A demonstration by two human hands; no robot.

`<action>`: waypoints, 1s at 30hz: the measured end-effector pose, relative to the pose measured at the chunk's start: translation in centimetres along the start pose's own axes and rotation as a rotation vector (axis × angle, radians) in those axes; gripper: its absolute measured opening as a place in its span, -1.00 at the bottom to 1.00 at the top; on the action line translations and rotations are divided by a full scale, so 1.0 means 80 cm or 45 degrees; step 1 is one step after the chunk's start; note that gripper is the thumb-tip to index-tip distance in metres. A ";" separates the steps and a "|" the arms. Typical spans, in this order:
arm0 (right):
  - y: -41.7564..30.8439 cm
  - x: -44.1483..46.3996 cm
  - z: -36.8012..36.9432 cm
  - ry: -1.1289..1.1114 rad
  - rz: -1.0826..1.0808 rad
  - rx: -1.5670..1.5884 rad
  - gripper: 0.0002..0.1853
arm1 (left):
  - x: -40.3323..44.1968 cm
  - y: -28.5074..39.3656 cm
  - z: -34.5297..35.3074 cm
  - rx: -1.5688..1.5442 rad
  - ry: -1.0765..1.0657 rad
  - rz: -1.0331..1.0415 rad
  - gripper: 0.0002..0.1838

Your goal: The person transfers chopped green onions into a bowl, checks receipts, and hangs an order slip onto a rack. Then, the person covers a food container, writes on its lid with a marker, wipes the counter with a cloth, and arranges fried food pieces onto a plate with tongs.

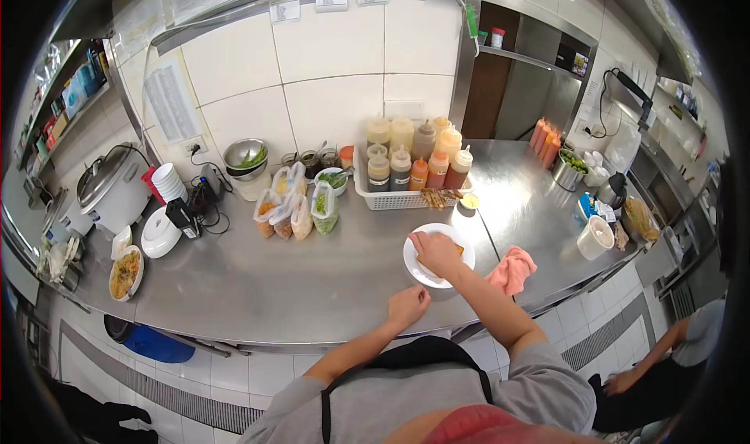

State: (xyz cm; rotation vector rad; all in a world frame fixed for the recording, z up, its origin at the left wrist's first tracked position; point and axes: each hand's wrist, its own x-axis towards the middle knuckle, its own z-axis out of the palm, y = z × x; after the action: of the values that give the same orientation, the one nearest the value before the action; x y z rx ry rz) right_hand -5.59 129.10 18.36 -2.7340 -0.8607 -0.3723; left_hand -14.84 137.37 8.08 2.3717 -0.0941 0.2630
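Observation:
A round white plate [411, 271] rests on the steel counter near its front edge, with a browned piece of food [458, 250] on it, mostly covered by my hand. My right hand [436, 254] reaches over the plate, fingers bent down at its far left side; whatever they pinch is hidden. Just left of the plate's near side, my left hand [409, 306] is curled closed above the counter, with nothing visible in it. A crumpled pink cloth [512, 271] lies to the right of the plate. Beyond the plate stands a small cup of yellow contents [468, 203].
A white basket [394, 202] of sauce bottles stands behind the plate; skewers [441, 197] lie across its corner. Bagged ingredients [293, 210] sit left of it. Further left are a food dish [126, 274] and a rice cooker [117, 182]. Another person's hand [621, 381] appears at right.

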 end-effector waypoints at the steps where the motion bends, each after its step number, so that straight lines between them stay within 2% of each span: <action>1: -0.005 -0.011 0.004 0.067 0.009 0.154 -0.80 | 0.000 0.000 0.000 -0.006 -0.006 0.001 -0.78; 5: -0.029 -0.055 0.028 0.253 -0.125 0.491 -0.80 | -0.001 -0.005 0.006 0.115 -0.024 -0.003 -0.79; 6: -0.034 -0.064 0.037 0.279 -0.202 0.505 -0.79 | -0.005 -0.004 0.005 0.071 0.069 0.016 -0.80; 9: -0.043 -0.087 0.056 -0.039 -0.455 0.504 -0.80 | -0.014 -0.011 0.001 -0.102 0.295 0.134 -0.81; 12: -0.061 -0.095 0.051 0.094 -0.490 0.604 -0.81 | 0.000 -0.060 0.018 -0.340 0.394 0.389 -0.81; 14: -0.078 -0.095 0.022 0.350 -0.455 0.652 -0.84 | 0.012 -0.090 0.017 -0.491 0.465 0.566 -0.81; 15: -0.083 -0.094 0.012 0.474 -0.435 0.677 -0.85 | 0.023 -0.080 -0.016 -0.461 0.434 0.293 -0.79; 16: -0.079 -0.098 0.014 0.365 -0.299 0.741 -0.86 | 0.046 -0.068 -0.061 -0.432 0.397 0.013 -0.78; 17: -0.074 -0.108 0.017 0.251 -0.163 0.797 -0.86 | 0.083 -0.080 -0.088 -0.426 0.488 -0.023 -0.72; 18: -0.068 -0.117 0.021 0.137 -0.030 0.844 -0.87 | 0.123 -0.078 -0.131 -0.429 0.485 -0.219 -0.71; 20: -0.053 -0.136 0.060 0.051 -0.127 0.653 -0.87 | 0.224 -0.094 -0.193 -0.533 0.857 0.319 -0.68; 21: -0.047 -0.145 0.079 0.012 -0.180 0.556 -0.87 | 0.261 -0.082 -0.238 -0.230 0.980 0.420 -0.68; 23: -0.048 -0.160 0.103 0.017 -0.189 0.501 -0.88 | 0.345 -0.066 -0.302 -0.139 1.082 0.625 -0.67; 24: -0.051 -0.160 0.102 0.060 -0.191 0.498 -0.90 | 0.374 -0.047 -0.331 -0.319 1.017 0.583 -0.69; 25: -0.051 -0.157 0.102 0.051 -0.171 0.492 -0.90 | 0.407 -0.036 -0.360 -0.280 0.910 0.389 -0.72; 27: -0.054 -0.155 0.101 0.035 -0.104 0.490 -0.91 | 0.470 -0.020 -0.404 -0.053 0.961 0.359 -0.75; 30: -0.057 -0.152 0.096 0.067 -0.097 0.492 -0.94 | 0.540 0.001 -0.452 -0.030 1.167 0.362 -0.76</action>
State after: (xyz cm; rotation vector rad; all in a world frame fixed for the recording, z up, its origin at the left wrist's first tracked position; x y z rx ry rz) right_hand -16.59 128.74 8.05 -2.3331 -0.9172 -0.2590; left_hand 21.47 162.44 43.08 1.9914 0.0063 1.4268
